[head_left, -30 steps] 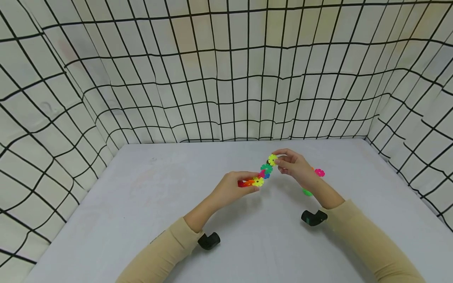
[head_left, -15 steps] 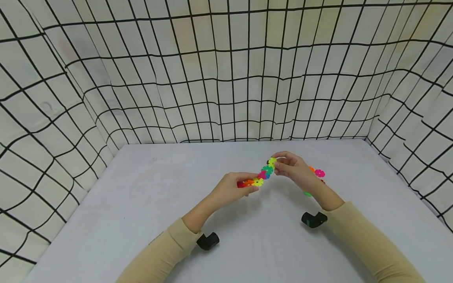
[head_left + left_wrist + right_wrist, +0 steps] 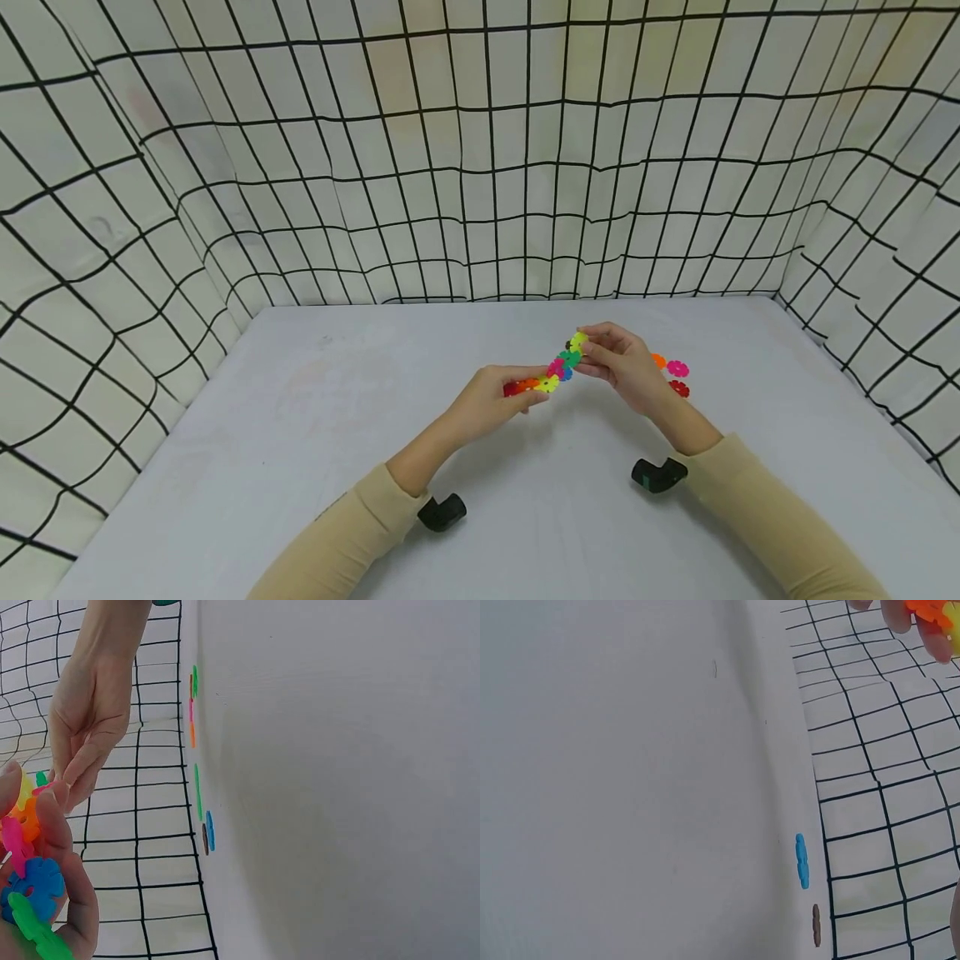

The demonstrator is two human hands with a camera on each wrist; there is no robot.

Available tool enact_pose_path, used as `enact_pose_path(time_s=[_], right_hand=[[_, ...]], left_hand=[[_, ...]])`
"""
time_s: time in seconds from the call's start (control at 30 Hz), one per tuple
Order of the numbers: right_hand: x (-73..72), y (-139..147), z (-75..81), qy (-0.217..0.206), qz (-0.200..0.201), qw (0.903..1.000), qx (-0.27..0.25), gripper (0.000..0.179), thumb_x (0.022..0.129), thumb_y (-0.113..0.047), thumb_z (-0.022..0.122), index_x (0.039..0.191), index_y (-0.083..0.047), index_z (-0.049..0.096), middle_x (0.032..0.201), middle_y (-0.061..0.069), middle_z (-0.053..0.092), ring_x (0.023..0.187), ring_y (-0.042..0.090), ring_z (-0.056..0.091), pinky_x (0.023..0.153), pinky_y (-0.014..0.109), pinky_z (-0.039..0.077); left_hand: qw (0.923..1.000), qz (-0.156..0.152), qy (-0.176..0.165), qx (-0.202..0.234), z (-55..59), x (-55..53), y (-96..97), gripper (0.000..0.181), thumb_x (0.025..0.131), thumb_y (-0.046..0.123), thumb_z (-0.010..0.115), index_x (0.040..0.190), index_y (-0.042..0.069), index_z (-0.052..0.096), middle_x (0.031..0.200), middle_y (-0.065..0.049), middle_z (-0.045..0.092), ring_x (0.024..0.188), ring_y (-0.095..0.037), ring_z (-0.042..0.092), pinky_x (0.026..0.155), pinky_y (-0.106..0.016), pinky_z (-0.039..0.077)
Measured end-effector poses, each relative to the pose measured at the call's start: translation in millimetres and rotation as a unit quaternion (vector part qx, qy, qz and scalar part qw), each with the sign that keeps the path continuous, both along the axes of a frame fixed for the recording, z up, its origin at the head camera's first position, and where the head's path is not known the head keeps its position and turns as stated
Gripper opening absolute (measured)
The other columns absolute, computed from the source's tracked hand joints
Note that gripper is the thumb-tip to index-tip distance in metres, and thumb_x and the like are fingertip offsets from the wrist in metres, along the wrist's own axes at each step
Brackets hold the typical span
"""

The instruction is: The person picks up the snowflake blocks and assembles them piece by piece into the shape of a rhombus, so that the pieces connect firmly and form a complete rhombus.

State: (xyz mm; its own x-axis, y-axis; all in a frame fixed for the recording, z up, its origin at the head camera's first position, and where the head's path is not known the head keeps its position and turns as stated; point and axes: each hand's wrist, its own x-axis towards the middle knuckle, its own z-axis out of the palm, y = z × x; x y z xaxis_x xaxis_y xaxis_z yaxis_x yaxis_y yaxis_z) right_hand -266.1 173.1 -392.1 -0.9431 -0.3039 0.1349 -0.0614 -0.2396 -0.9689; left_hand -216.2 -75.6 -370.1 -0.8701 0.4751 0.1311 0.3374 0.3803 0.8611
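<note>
The left hand (image 3: 489,404) and right hand (image 3: 626,367) are clamped on opposite parts of a flower-disc chain (image 3: 568,359) above the tabletop (image 3: 337,408); as the right is shifted, a loose red disc (image 3: 678,388) is newly uncovered, and linking is judged unfinished

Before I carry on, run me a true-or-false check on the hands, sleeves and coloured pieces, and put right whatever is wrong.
1. The right hand holds nothing. False: it pinches a yellow piece.
2. The left hand grips the flower chain. True.
3. In the head view, a loose pink piece lies farther back than a red piece. True.
4. In the right wrist view, the blue piece touches the brown piece. False: there is a gap between them.
5. Both sleeves are black. False: they are beige.
</note>
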Motion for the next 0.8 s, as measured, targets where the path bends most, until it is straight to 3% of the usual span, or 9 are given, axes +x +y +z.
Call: enact_pose_path(time_s=[0.23, 0.53, 0.7, 0.8], right_hand=[[3.3, -5.0, 0.9, 0.001, -0.001, 0.9990, -0.044, 0.031, 0.104, 0.005, 0.052, 0.107, -0.017, 0.073, 0.099, 0.005, 0.063, 0.086, 0.013, 0.074, 0.079, 0.025, 0.058], [5.7, -8.4, -1.7, -0.010, -0.008, 0.9973, -0.072, 0.031, 0.105, 0.003, 0.051, 0.107, -0.018, 0.074, 0.097, 0.004, 0.060, 0.079, 0.011, 0.070, 0.078, 0.022, 0.057], [5.5, -9.3, -2.1, -0.016, -0.012, 0.9965, -0.081, 0.030, 0.105, 0.002, 0.051, 0.108, -0.018, 0.074, 0.099, 0.005, 0.061, 0.081, 0.011, 0.072, 0.079, 0.022, 0.057], [5.0, -9.2, -1.1, -0.009, -0.005, 0.9967, -0.081, 0.030, 0.105, 0.002, 0.052, 0.109, -0.016, 0.074, 0.099, 0.005, 0.061, 0.083, 0.012, 0.072, 0.080, 0.023, 0.057]], left_hand=[[1.0000, 0.002, 0.005, 0.008, -1.2, 1.5, 1.2, 0.041, 0.097, 0.018, 0.074, 0.135, 0.005, 0.068, 0.095, -0.005, 0.072, 0.082, -0.037, 0.066, 0.058, -0.022, 0.042], [0.9998, 0.003, 0.005, 0.018, -2.0, 1.6, 2.2, 0.039, 0.097, 0.017, 0.073, 0.134, 0.004, 0.068, 0.097, -0.011, 0.072, 0.081, -0.038, 0.065, 0.057, -0.022, 0.042], [0.9998, 0.003, 0.002, 0.020, -1.7, 1.1, 3.3, 0.040, 0.097, 0.016, 0.073, 0.134, 0.004, 0.068, 0.097, -0.009, 0.072, 0.083, -0.039, 0.066, 0.058, -0.021, 0.042], [0.9998, 0.004, 0.001, 0.021, -0.8, 0.9, 3.2, 0.040, 0.097, 0.016, 0.073, 0.134, 0.003, 0.067, 0.097, -0.014, 0.072, 0.083, -0.041, 0.065, 0.057, -0.021, 0.041]])
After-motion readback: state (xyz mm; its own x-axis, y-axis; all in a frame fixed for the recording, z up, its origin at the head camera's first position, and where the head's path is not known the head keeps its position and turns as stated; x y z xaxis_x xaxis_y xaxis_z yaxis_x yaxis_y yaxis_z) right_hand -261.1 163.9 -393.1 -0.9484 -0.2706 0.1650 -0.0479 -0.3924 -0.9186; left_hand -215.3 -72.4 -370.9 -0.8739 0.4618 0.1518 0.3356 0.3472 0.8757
